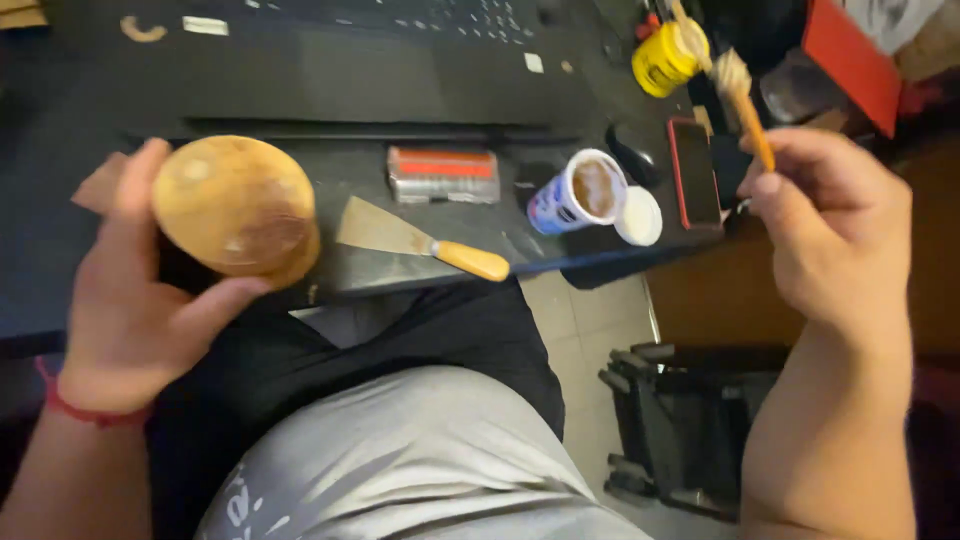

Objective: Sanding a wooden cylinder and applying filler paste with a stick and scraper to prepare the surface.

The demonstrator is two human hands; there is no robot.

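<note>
The left hand (135,300) holds a round wooden piece (237,207) up in the air, over the near edge of the dark bench (260,90). Its grip is wrapped around the wood, thumb on one side, fingers on the other. The right hand (830,230) pinches a small brush (745,100) by its orange handle, bristles pointing up and away, well to the right of the wood.

On the bench, just right of the wood, lies a flat scraper (415,238) with a yellow handle. Farther right stands an open pot (580,192) with brown stuff inside, its white lid (638,216) beside it, then a phone (694,172).

To brush well, I think it helps to hold the wood steady, tip its face toward the brush, and use only a little on the bristles so nothing drips.
</note>
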